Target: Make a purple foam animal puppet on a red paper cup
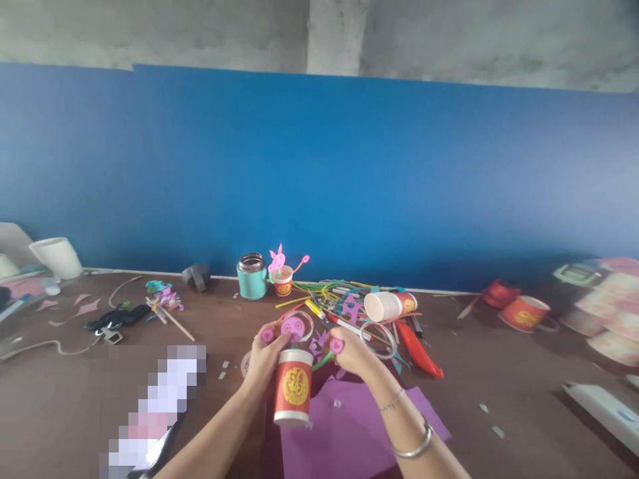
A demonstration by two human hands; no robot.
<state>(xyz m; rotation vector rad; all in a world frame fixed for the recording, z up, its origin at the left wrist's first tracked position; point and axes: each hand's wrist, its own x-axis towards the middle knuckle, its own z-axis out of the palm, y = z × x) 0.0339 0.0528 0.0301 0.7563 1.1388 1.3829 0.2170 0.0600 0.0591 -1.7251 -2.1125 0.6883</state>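
**Counter in front of a blue panel: red cup between two working hands**

The counter [469,406] is dark brown and runs up to a blue panel [319,173], with a concrete wall [210,36] above.

- **Cup position:** The red cup [293,387] is toward the near edge, over or beside the left border of the purple sheet [349,426]. Contact between its base and the counter cannot be confirmed.
- **Cup axis:** Near vertical, mouth up, base down. The gold emblem faces the person.
- **Relation to hands:** The cup is just right of the left hand [263,356], the nearer one. From the right hand [352,352] it lies leftward and toward the near edge.
- **Left hand:** Partly closed; thumb and finger pinch the pink head [293,328] above the rim. A left disc [268,334] sits against the fingers.
- **Right hand:** Curled nearly closed, gripping the right disc [337,346]. Its green stem [323,362] slants down to the cup's right side.
- **Surroundings:** A teal jar [252,278] and a finished-looking small cup [283,285] stand near the far edge. Right of them, a cup stack [387,306] lies on its side among loose stems [324,290].
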